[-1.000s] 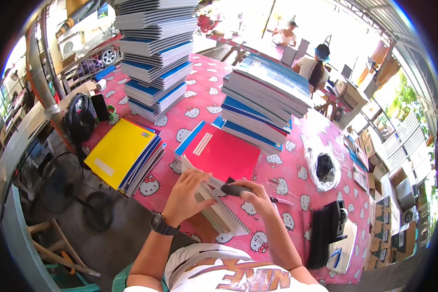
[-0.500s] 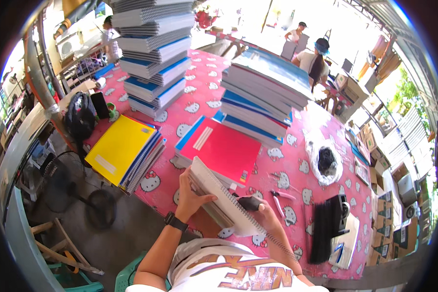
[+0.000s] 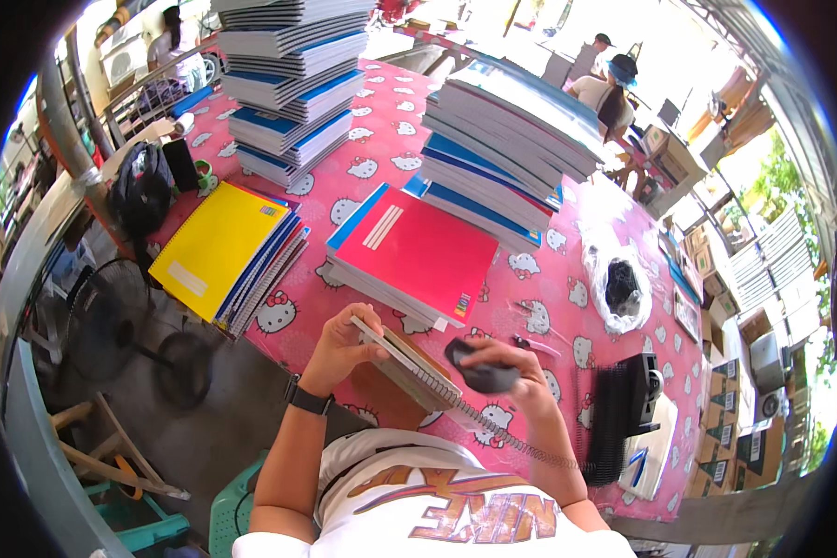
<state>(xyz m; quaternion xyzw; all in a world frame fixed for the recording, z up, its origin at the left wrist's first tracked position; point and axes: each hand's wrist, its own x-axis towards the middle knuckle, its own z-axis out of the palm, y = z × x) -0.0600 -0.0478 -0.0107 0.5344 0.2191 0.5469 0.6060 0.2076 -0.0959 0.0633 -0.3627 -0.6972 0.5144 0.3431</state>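
Left hand (image 3: 339, 346) gripping spiral notebook (image 3: 407, 365) (tilted), right hand (image 3: 502, 367) closed round dark tool (image 3: 482, 377) — at table (image 3: 567, 279) near edge.

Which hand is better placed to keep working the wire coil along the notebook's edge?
Right. The right hand sits at the coil with a dark tool, while the left hand steadies the notebook.

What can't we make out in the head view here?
- Dark tool in the right hand: its fingers cover most of it, kind unclear.
- Spiral-bound notebook held by the left hand: tilted edge-on, cover hidden.
- Contents of the clear plastic bag: too small.
- Tall notebook stack: top cut off by the upper edge.
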